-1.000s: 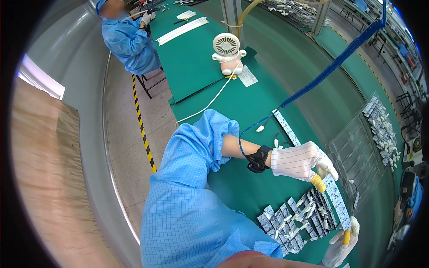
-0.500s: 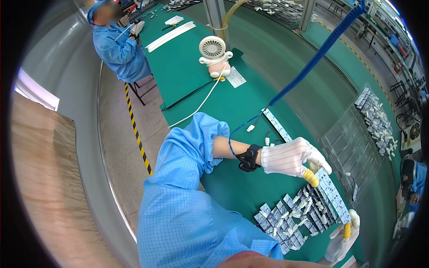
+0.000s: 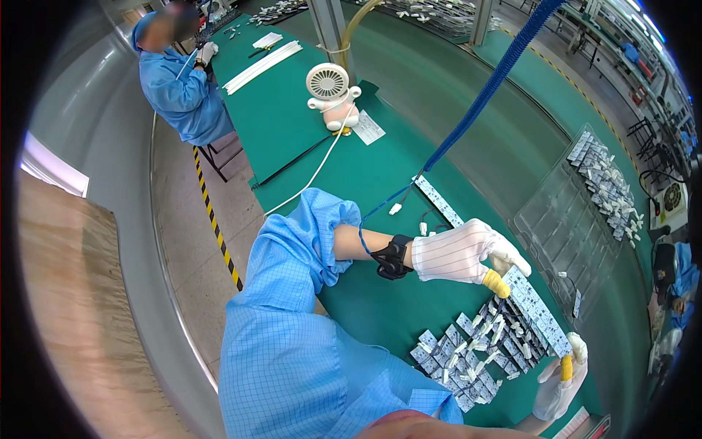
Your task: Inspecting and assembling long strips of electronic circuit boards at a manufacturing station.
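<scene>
My left hand (image 3: 457,253), in a striped white glove with a yellow finger cover on one finger, pinches the upper end of a white circuit board strip (image 3: 537,311). At the lower end my gloved right hand (image 3: 559,383), also with a yellow finger cover, grips the same strip. The board carries rows of small dark parts and slants over a pile of small circuit boards with white connectors (image 3: 468,362). Beyond my left wrist, which wears a black wristband (image 3: 393,257) with a blue cord, another board strip (image 3: 436,200) lies partly behind the glove.
A clear plastic tray (image 3: 545,230) holds more boards (image 3: 607,186) on the right. A coiled blue hose (image 3: 490,88) hangs over the green table (image 3: 292,154). Farther back stand a small fan (image 3: 333,95) and white strips (image 3: 263,66). A co-worker (image 3: 179,91) sits at the far left.
The whole view has shifted slightly, so the scene sits a little farther left. Both hands keep their hold on the board strip, which stays at nearly the same slant.
</scene>
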`<state>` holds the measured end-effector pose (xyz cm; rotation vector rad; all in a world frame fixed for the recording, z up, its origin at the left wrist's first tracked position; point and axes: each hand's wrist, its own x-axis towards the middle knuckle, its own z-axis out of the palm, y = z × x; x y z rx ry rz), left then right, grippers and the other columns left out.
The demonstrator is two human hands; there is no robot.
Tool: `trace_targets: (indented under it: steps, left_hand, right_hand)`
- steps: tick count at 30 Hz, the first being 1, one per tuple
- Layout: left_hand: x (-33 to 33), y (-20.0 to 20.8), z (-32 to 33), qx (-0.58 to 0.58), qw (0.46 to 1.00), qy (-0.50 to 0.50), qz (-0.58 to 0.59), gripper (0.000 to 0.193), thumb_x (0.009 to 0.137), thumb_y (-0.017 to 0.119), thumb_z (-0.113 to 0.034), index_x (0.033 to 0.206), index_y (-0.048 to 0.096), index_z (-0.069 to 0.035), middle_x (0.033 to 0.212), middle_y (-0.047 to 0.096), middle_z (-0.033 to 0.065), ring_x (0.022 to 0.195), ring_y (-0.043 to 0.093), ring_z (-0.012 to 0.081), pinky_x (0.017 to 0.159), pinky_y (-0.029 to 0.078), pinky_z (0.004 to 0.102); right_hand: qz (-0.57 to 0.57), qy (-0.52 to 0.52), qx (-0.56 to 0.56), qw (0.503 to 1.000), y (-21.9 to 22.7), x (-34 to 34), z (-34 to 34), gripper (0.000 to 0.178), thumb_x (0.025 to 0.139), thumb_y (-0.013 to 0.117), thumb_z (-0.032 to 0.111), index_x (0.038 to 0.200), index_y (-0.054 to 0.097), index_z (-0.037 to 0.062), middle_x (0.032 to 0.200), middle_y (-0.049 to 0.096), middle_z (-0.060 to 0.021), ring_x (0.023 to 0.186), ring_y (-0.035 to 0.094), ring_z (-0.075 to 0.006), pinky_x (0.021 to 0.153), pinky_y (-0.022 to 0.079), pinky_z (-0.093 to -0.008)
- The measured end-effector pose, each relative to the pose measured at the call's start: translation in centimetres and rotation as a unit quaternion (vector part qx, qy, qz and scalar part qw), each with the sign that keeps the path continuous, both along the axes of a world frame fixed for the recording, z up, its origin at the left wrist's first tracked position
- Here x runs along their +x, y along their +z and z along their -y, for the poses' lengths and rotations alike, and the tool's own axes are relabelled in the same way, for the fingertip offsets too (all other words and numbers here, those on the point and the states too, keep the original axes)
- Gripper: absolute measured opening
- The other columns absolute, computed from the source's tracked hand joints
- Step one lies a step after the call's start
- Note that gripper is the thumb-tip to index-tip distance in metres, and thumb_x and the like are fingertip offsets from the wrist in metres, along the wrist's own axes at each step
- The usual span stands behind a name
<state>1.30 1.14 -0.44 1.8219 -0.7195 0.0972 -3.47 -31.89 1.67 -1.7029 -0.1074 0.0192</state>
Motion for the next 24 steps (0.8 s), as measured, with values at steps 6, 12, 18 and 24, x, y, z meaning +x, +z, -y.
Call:
trace_targets:
  steps: [6, 12, 18, 24]
  left_hand:
    - [0.0, 0.4, -0.3, 0.000, 1.000, -0.003, -0.020, 0.044, 0.075, 0.069, -0.042, 0.109, 0.066, -0.014, 0.108, 0.064, 0.0113, 0.090, 0.063, 0.0240, 0.077, 0.048, 0.0329]
    - [-0.3, 0.0, 0.9, -0.092, 0.996, -0.016, 0.005, 0.042, 0.075, 0.075, -0.028, 0.108, 0.066, -0.004, 0.092, 0.068, 0.0117, 0.082, 0.065, 0.0161, 0.071, 0.050, 0.0261]
    - [-0.4, -0.6, 0.3, -0.035, 0.996, 0.030, 0.078, 0.045, 0.075, 0.073, -0.038, 0.107, 0.067, -0.006, 0.093, 0.068, 0.0141, 0.077, 0.066, 0.0205, 0.067, 0.050, 0.0286]
    - [0.3, 0.1, 0.2, -0.015, 0.999, 0.009, 0.032, 0.049, 0.073, 0.074, -0.041, 0.108, 0.066, -0.007, 0.093, 0.067, 0.0108, 0.075, 0.064, 0.0178, 0.065, 0.048, 0.0288]
  right_hand:
    - [-0.014, 0.005, 0.004, 1.000, 0.4, 0.0, -0.4, 0.075, 0.074, 0.066, 0.053, 0.120, 0.049, -0.0046, 0.095, 0.058, -0.0081, 0.043, 0.042, -0.0062, 0.046, 0.030, -0.0165]
    - [-0.030, -0.047, -0.001, 0.998, 0.5, -0.7, -0.4, 0.067, 0.077, 0.066, 0.047, 0.116, 0.050, -0.0048, 0.089, 0.059, -0.0068, 0.044, 0.046, -0.0062, 0.041, 0.030, -0.0168]
    - [-0.031, 0.002, 0.005, 1.000, 0.6, -0.5, -0.9, 0.061, 0.081, 0.063, 0.042, 0.116, 0.049, -0.0059, 0.086, 0.057, -0.0074, 0.042, 0.044, -0.0063, 0.041, 0.030, -0.0166]
    - [0.035, 0.022, 0.006, 0.999, 0.4, -0.2, 0.0, 0.087, 0.070, 0.065, 0.063, 0.120, 0.047, -0.0057, 0.095, 0.055, -0.0096, 0.046, 0.044, -0.0063, 0.041, 0.029, -0.0173]
